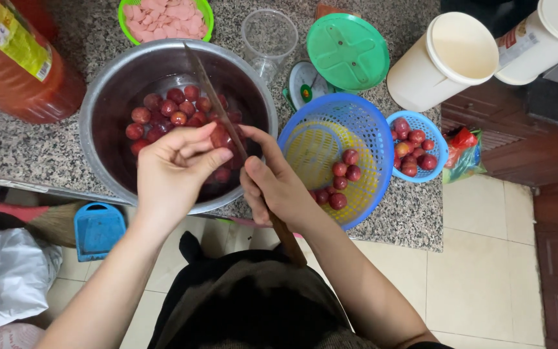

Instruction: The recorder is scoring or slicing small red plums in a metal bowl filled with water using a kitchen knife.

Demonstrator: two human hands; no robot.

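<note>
Speckled grey granite desk [27, 145]. Silver round steel bowl [98, 129] contains dark red round fruits [163, 113]. Large blue-and-yellow plastic basket [356, 116]; small blue plastic basket [439, 139]. Green round plastic lid [348, 52]. Cream plastic tubs [444, 61]. Orange plastic bottle [14, 61].

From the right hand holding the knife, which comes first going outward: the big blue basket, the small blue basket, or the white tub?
From the right hand:
1. Big blue basket, just to its right.
2. Small blue basket, further right.
3. White tub, far upper right.
</note>
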